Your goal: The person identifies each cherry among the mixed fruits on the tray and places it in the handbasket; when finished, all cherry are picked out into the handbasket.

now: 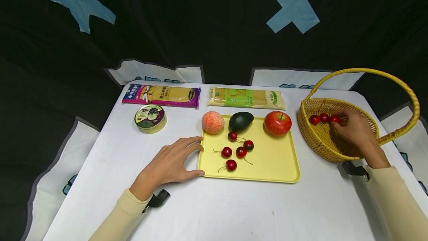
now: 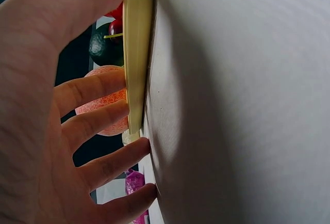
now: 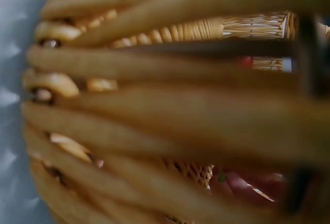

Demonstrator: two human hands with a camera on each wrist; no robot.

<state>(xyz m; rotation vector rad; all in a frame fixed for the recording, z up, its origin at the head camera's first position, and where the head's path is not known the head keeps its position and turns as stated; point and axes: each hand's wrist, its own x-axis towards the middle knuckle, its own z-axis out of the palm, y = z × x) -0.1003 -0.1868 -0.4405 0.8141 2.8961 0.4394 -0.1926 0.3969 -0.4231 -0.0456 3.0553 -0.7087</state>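
My left hand [image 1: 170, 161] lies at the left edge of a yellow tray [image 1: 274, 166], fingers spread, with fingertips and thumb against the rim. On the tray are several stemmed cherries [image 1: 231, 165], a dark green avocado [image 1: 240, 122], a red apple [image 1: 277, 123] and a pinkish-orange, rough-skinned round fruit [image 1: 213, 122]. At the right, my right hand [image 1: 356, 129] reaches into a wicker basket [image 1: 312, 140] and pinches a cherry [image 1: 335, 119] between thumb and fingers. Two more cherries [image 1: 319, 118] sit beside it. Basket weave fills the right wrist view and hides most of that hand.
A purple pasta packet [image 1: 164, 95] and a green-labelled noodle packet [image 1: 246, 98] lie along the table's back. A round tin [image 1: 151, 118] stands left of the tray. The basket's tall handle [image 1: 414, 103] arches over and leans right, near the white table's right edge.
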